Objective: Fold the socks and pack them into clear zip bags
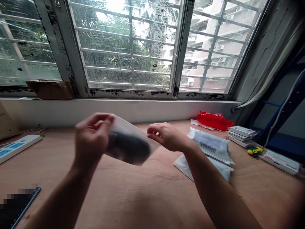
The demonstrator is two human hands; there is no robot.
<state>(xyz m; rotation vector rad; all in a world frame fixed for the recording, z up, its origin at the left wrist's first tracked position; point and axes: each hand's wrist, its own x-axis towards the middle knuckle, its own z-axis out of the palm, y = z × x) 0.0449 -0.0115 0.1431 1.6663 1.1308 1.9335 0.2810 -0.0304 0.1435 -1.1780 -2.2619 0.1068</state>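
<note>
My left hand (91, 138) grips one end of a frosted plastic bag (127, 125), thumb and fingers closed on its edge. The bag is held tilted above the table, slightly smeared by motion. Through its film shows a dark, soft-edged item (131, 148) whose kind I cannot make out. At the bag's right end is my right hand (170, 138), its thumb and fingertips pinched at the upper edge. Beyond my right wrist lie two more frosted bags, a bluish one (209, 141) with a barcode-like label and a whitish one (184, 163) partly under it.
On the wooden table (133, 197), a power strip (20, 146) and a phone (26, 206) lie left. A red plastic bag (213, 121), flat packaged boxes (241, 132), a yellow-and-black item (254, 151) and a long white box (281, 160) sit right. A barred window stands behind.
</note>
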